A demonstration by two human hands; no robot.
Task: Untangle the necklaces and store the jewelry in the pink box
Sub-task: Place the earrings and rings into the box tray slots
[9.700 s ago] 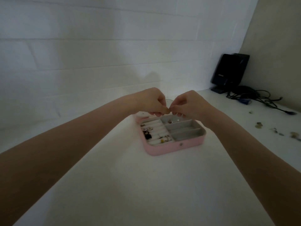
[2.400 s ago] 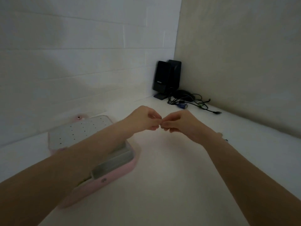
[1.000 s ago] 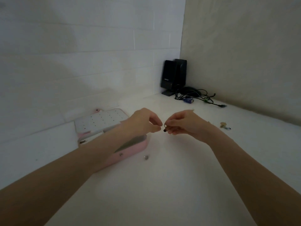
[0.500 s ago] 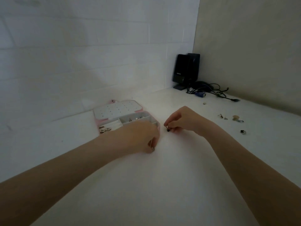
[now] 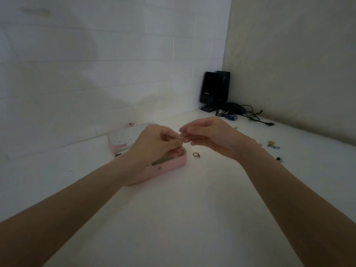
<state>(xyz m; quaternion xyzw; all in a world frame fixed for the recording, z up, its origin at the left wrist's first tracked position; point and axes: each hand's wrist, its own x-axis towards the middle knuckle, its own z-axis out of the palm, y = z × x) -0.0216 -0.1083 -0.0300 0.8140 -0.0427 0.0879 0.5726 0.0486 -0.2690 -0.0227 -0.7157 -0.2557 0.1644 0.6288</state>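
The pink box [image 5: 169, 167] lies open on the white surface, its dotted lid [image 5: 125, 136] leaning back toward the wall. My left hand [image 5: 156, 145] hovers over the box's right end and pinches a small pale piece of jewelry [image 5: 181, 139] at its fingertips. My right hand [image 5: 210, 136] meets it from the right, fingertips curled at the same small piece. A small ring [image 5: 196, 154] lies on the surface just right of the box. My left hand and arm hide most of the box's inside.
Several small jewelry pieces [image 5: 272, 144] are scattered on the surface at the right, one dark piece [image 5: 279, 159] near my right forearm. A black speaker [image 5: 214, 90] and tangled cables [image 5: 242, 112] fill the far corner. White brick wall behind, beige wall at right.
My left hand has risen from the surface beside the box with a small piece. My right hand left the ring on the surface and came up to meet the left hand.
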